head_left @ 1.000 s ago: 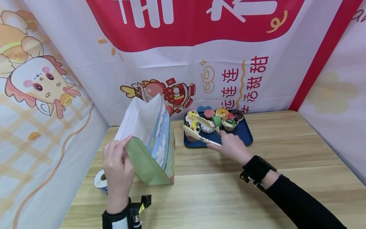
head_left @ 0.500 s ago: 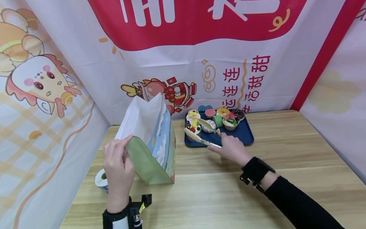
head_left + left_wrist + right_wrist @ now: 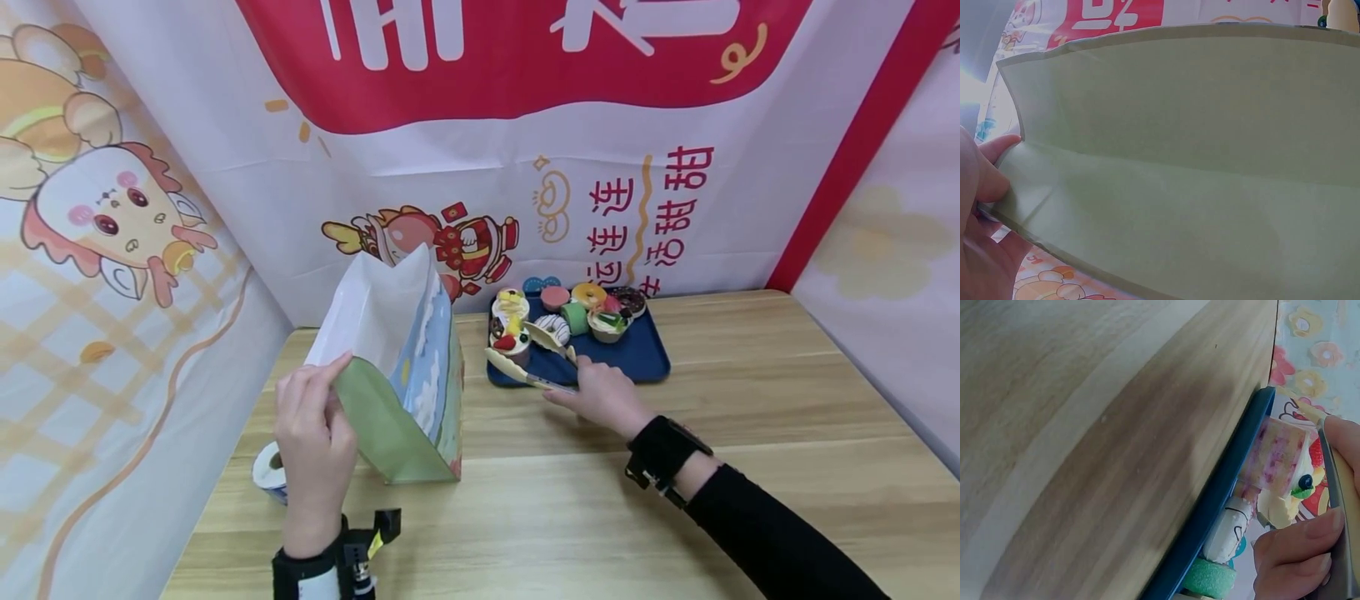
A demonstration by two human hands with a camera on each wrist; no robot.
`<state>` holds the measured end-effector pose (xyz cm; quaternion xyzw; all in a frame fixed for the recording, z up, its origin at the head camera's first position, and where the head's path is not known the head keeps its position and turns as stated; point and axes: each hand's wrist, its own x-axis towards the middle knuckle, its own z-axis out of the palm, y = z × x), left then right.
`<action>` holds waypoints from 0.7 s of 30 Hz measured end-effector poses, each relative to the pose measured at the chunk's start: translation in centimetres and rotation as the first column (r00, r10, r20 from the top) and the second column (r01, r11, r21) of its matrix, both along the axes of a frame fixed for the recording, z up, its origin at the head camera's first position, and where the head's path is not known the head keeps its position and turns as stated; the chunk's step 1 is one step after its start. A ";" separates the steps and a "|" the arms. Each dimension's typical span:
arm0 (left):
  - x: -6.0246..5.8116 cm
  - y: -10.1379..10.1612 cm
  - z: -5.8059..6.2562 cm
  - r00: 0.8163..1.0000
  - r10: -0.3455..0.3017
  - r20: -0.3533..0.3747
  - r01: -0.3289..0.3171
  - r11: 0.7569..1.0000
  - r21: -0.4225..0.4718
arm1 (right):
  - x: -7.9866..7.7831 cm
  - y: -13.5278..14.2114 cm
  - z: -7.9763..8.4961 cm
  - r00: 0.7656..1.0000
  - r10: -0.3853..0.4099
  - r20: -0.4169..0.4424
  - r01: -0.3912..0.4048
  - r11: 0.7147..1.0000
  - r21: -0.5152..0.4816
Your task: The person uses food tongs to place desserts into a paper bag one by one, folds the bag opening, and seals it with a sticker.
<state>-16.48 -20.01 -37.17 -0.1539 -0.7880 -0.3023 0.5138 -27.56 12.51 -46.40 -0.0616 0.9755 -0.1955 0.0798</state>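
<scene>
My left hand (image 3: 318, 425) pinches the near top edge of an upright paper bag (image 3: 397, 433), green on this side, with its white inside showing. In the left wrist view, the thumb lies on the green panel (image 3: 1179, 125). My right hand (image 3: 607, 396) holds cream-tipped tongs (image 3: 521, 373), their arms apart. The tips stand on either side of a fruit-topped cupcake (image 3: 511, 340) at the front left of a dark blue tray (image 3: 637, 354). Seen from the right wrist, this cupcake (image 3: 1275, 456) has a pink-speckled side; whether the tongs touch it, I cannot tell.
Also on the tray are a striped white donut (image 3: 552, 330), a green roll (image 3: 575, 318), a pink macaron-like round (image 3: 555, 297), a yellow-iced donut (image 3: 588, 294) and another cupcake (image 3: 607, 325). A white roll (image 3: 268, 468) stands left of the bag. Printed cloth (image 3: 480, 167) hangs behind.
The tongs have come down and slightly nearer, so their tips now flank the front-left cupcake instead of hovering over it. My left hand still pinches the bag in the same spot.
</scene>
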 end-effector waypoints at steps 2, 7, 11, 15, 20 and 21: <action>0.0 0.0 0.0 1.000 0.000 0.001 0.000 1.000 0.001 | 0.0 -0.2 -0.1 1.000 -0.003 -0.003 0.003 1.000 0.002; 0.1 0.1 0.1 1.000 0.001 0.001 -0.001 1.000 0.002 | -0.1 -0.3 -0.7 1.000 0.003 -0.031 -0.003 1.000 0.016; 0.2 0.1 0.1 1.000 0.005 0.003 -0.005 1.000 -0.001 | 0.0 -0.4 -0.9 0.999 0.007 -0.053 -0.006 1.000 0.014; 0.3 0.1 0.1 1.000 0.008 0.012 -0.008 1.000 0.000 | 0.2 -0.4 -1.1 0.998 0.002 -0.065 -0.002 1.000 0.008; 0.3 0.2 0.2 1.000 0.010 0.014 -0.010 1.000 0.001 | 0.1 -0.3 -1.3 0.998 0.002 -0.067 0.000 1.000 0.024; 0.3 0.2 0.2 1.000 0.010 0.013 -0.010 1.000 0.001 | 0.1 -0.3 -1.3 0.998 0.004 -0.069 -0.002 1.000 0.027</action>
